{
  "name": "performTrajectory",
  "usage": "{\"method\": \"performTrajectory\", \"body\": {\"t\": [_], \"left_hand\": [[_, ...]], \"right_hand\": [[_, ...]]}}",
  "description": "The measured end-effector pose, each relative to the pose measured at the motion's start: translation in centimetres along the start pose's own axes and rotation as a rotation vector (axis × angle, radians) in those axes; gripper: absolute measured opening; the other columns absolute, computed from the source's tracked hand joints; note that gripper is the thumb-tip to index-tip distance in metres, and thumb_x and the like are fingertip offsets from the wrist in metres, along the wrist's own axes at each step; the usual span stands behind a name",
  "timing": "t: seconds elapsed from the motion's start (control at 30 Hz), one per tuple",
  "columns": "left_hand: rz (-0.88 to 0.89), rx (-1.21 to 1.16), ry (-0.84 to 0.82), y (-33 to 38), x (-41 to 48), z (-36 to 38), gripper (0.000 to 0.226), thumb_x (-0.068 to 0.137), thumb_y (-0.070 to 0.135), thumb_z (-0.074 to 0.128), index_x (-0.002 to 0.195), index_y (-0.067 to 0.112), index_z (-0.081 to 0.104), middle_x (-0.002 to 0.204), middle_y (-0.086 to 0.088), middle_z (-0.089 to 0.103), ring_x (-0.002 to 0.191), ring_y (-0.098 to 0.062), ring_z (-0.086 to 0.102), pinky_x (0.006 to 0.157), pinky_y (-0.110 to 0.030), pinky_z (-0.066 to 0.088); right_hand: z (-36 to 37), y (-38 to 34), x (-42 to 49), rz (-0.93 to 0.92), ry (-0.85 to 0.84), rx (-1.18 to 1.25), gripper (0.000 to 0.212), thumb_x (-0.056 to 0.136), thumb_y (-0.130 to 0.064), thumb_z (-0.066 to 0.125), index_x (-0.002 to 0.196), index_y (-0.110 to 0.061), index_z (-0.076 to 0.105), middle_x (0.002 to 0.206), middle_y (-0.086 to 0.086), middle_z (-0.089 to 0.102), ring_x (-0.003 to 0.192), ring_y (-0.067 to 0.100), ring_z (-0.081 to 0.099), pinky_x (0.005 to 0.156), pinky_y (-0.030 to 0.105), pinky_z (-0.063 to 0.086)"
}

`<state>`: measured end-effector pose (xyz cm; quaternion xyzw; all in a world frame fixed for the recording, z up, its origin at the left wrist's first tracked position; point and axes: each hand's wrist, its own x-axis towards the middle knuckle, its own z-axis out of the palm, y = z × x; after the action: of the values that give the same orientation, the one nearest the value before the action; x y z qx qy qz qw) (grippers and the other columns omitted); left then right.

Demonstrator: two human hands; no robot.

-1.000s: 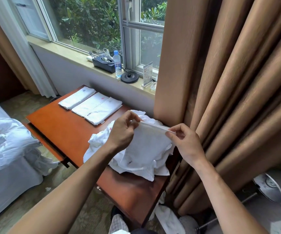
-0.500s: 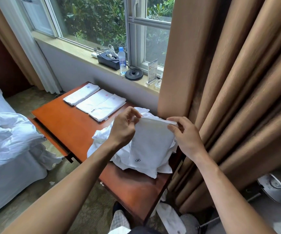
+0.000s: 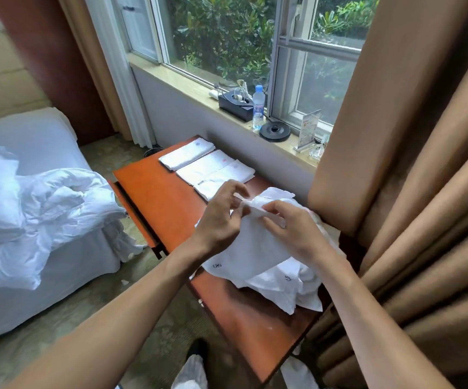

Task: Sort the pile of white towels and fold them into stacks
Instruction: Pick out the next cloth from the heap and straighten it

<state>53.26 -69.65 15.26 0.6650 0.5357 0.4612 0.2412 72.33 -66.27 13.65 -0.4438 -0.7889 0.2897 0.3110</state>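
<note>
At the near right end of the orange wooden bench [image 3: 165,203], both hands are up over a loose pile [image 3: 297,287] of white towels. The left hand [image 3: 221,217] has thumb and forefinger pinched on the bunched top edge of one towel [image 3: 255,254], other fingers curled above it, so its grip is clamped on the cloth. The right hand [image 3: 294,228] is just beside it on the same top edge, fingers curled over the fabric, grip also clamped on that towel. The hands are close together, nearly touching. The towel hangs down from the two grips and drapes onto the pile; there is a small dark emblem near its lower left corner, and a second emblem shows on a pile towel lower right. The pile sits against the right edge of the bench, touching the brown curtain [image 3: 395,136]. At the far end of the bench there are three folded towels [image 3: 207,167] flat in a row, side by side and touching — the farthest has a dark emblem, the middle one a red mark, and the nearest is partly hidden behind the left hand. They are well apart from the pile's near edge. On the windowsill [image 3: 182,82] beyond stand a black box [image 3: 234,103] with cables on top, a water bottle [image 3: 258,108] just right of it, a black round disc [image 3: 275,131], and a small card stand [image 3: 308,130] by the curtain. To the left is a bed [image 3: 44,276] with a rumpled white duvet [image 3: 44,203]. More white cloth [image 3: 190,372] lies on the floor at the near edge — too cut off to tell what it is.
</note>
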Motion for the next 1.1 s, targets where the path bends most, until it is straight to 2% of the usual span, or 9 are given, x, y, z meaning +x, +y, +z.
{"method": "performTrajectory", "body": {"t": [0.13, 0.2, 0.33, 0.53, 0.63, 0.73, 0.87, 0.93, 1.1], "left_hand": [[-0.204, -0.027, -0.023, -3.3, -1.3, -3.4, 0.027, 0.096, 0.016, 0.068, 0.118, 0.022, 0.055, 0.111, 0.007, 0.062, 0.094, -0.011, 0.062, 0.080, -0.015, 0.047], [-0.307, 0.002, -0.096, -6.0, -2.3, -5.3, 0.021, 0.095, 0.026, 0.069, 0.114, 0.022, 0.062, 0.107, 0.006, 0.068, 0.094, -0.012, 0.063, 0.080, -0.020, 0.048], [-0.424, -0.009, -0.156, -11.3, -4.9, -8.9, 0.024, 0.092, 0.042, 0.067, 0.112, 0.030, 0.070, 0.102, 0.014, 0.074, 0.085, 0.010, 0.062, 0.071, -0.009, 0.045], [-0.691, -0.039, 0.006, -19.2, -6.7, -15.8, 0.033, 0.087, 0.054, 0.053, 0.082, 0.022, 0.045, 0.074, 0.011, 0.048, 0.066, -0.005, 0.044, 0.063, -0.031, 0.037], [-0.654, -0.001, 0.106, -22.7, -6.3, -20.6, 0.034, 0.097, 0.052, 0.049, 0.088, 0.020, 0.046, 0.075, -0.001, 0.051, 0.062, -0.007, 0.042, 0.062, -0.032, 0.035], [-0.610, 0.094, 0.102, -25.9, -5.7, -26.1, 0.015, 0.105, 0.034, 0.050, 0.097, 0.023, 0.056, 0.089, -0.002, 0.066, 0.080, -0.015, 0.060, 0.073, -0.037, 0.045], [-0.530, 0.219, 0.021, -28.1, -4.5, -31.8, 0.009, 0.105, 0.034, 0.051, 0.100, 0.034, 0.058, 0.087, 0.010, 0.066, 0.083, -0.013, 0.062, 0.070, -0.038, 0.045], [-0.501, 0.314, 0.019, -29.0, -4.1, -34.3, 0.008, 0.104, 0.035, 0.052, 0.102, 0.039, 0.058, 0.083, 0.014, 0.063, 0.078, -0.011, 0.060, 0.065, -0.034, 0.042], [-0.476, 0.406, 0.099, -30.7, -3.5, -40.2, 0.009, 0.103, 0.033, 0.054, 0.102, 0.038, 0.061, 0.083, 0.014, 0.065, 0.076, -0.009, 0.058, 0.065, -0.032, 0.040]], "right_hand": [[3.1, -1.7, 2.2, -0.038, -0.014, 0.098, 0.012, 0.096, -0.015, 0.069, 0.104, -0.023, 0.072, 0.098, -0.020, 0.071, 0.096, -0.003, 0.061, 0.086, 0.013, 0.043], [4.9, -2.9, 3.6, -0.054, -0.046, 0.147, 0.016, 0.096, -0.011, 0.070, 0.104, -0.024, 0.073, 0.099, -0.020, 0.072, 0.097, -0.002, 0.063, 0.087, 0.013, 0.043], [9.5, -5.7, 6.5, 0.000, -0.142, 0.282, 0.014, 0.097, -0.011, 0.068, 0.103, -0.022, 0.076, 0.096, -0.015, 0.074, 0.090, -0.003, 0.064, 0.079, 0.010, 0.045], [18.4, -9.3, 12.3, 0.002, -0.206, 0.247, 0.010, 0.101, -0.014, 0.066, 0.102, -0.020, 0.074, 0.090, -0.015, 0.071, 0.079, -0.004, 0.061, 0.071, 0.011, 0.044], [23.5, -10.6, 15.8, -0.014, -0.274, 0.164, 0.006, 0.100, -0.013, 0.065, 0.101, -0.017, 0.070, 0.092, -0.008, 0.070, 0.081, 0.000, 0.061, 0.072, 0.018, 0.046], [28.2, -11.8, 18.9, 0.033, -0.348, 0.126, 0.010, 0.095, -0.015, 0.070, 0.103, -0.012, 0.065, 0.095, 0.004, 0.067, 0.086, 0.015, 0.062, 0.076, 0.035, 0.049], [33.6, -14.0, 22.1, -0.023, -0.380, 0.130, 0.033, 0.090, -0.020, 0.077, 0.117, -0.032, 0.063, 0.106, -0.022, 0.068, 0.102, -0.008, 0.060, 0.079, 0.007, 0.044], [36.0, -15.8, 24.1, -0.052, -0.406, 0.128, 0.033, 0.090, -0.024, 0.078, 0.119, -0.033, 0.065, 0.109, -0.021, 0.068, 0.103, -0.008, 0.061, 0.080, 0.005, 0.044], [41.4, -20.1, 27.9, -0.161, -0.452, 0.052, 0.016, 0.091, -0.037, 0.076, 0.105, -0.030, 0.072, 0.101, -0.015, 0.069, 0.094, 0.003, 0.065, 0.078, 0.031, 0.056]]}}
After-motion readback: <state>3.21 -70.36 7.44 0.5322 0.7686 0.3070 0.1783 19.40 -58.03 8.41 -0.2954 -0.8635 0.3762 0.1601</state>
